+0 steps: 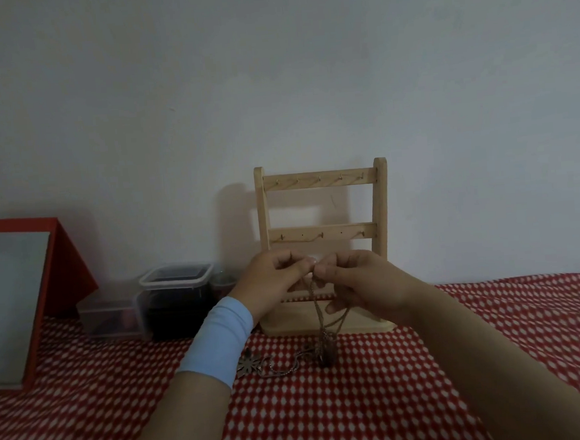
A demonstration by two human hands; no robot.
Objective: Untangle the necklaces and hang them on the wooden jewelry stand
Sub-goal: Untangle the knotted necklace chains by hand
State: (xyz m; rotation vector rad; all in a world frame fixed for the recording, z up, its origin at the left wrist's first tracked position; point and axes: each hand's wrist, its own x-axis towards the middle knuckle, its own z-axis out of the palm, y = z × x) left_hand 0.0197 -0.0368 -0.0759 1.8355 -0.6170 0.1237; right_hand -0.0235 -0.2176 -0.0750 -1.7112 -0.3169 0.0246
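Between left hand (275, 280) and right hand (358, 283), pinched necklaces (320, 324) dangle below.

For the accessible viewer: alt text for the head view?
The left hand and right hand pinch a chain necklace raised before the wooden jewelry stand, its strands hanging to a tangle on the red patterned cloth. A star-shaped pendant lies beside it; plastic containers stand left.
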